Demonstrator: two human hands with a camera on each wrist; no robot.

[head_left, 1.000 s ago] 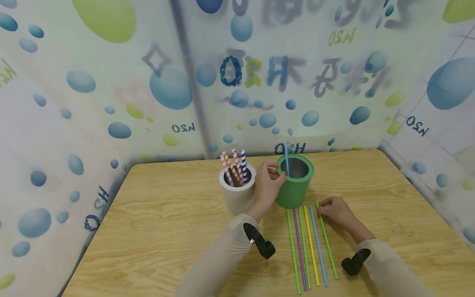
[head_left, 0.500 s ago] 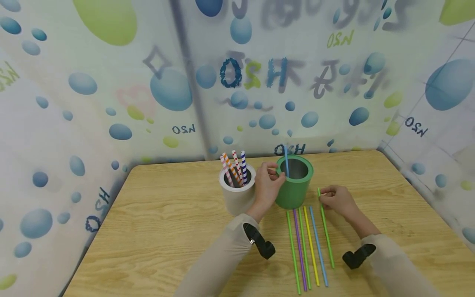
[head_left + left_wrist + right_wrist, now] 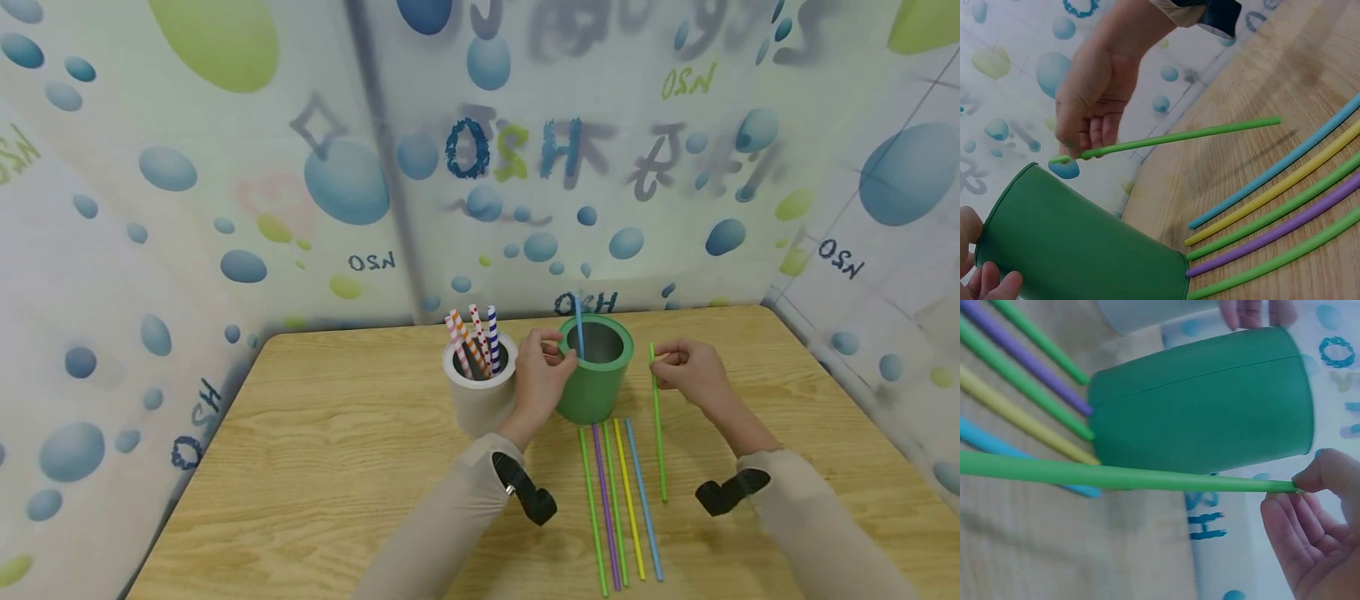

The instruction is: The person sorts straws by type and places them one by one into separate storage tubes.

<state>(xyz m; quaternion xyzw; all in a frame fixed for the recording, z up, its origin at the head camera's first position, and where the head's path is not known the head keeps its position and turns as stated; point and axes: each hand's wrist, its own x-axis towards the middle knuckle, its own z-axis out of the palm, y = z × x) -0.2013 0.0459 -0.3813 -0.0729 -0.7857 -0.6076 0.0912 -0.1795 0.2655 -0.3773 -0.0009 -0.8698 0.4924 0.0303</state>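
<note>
My right hand (image 3: pixel 693 372) pinches a green straw (image 3: pixel 658 433) near its upper end, just right of the green cup (image 3: pixel 588 392). In the left wrist view the straw (image 3: pixel 1179 136) is off the table, with its shadow below. My left hand (image 3: pixel 538 375) grips the green cup's rim at its left side, thumb and fingers curled on it. One blue straw (image 3: pixel 579 321) stands inside that cup. In the right wrist view, thumb and fingertips hold the green straw (image 3: pixel 1147 479) beside the cup (image 3: pixel 1204 406).
Left of the green cup stands a white cup (image 3: pixel 480 404) with several patterned paper straws (image 3: pixel 468 342). In front of the green cup a row of straws lies on the wooden table (image 3: pixel 337 467): green, purple (image 3: pixel 609 517), green, yellow (image 3: pixel 632 508) and blue (image 3: pixel 645 508). A printed backdrop rises behind.
My right hand has lifted the green straw away from the row and moved it up and back, beside the green cup. The left hand has stayed at the cup's rim.
</note>
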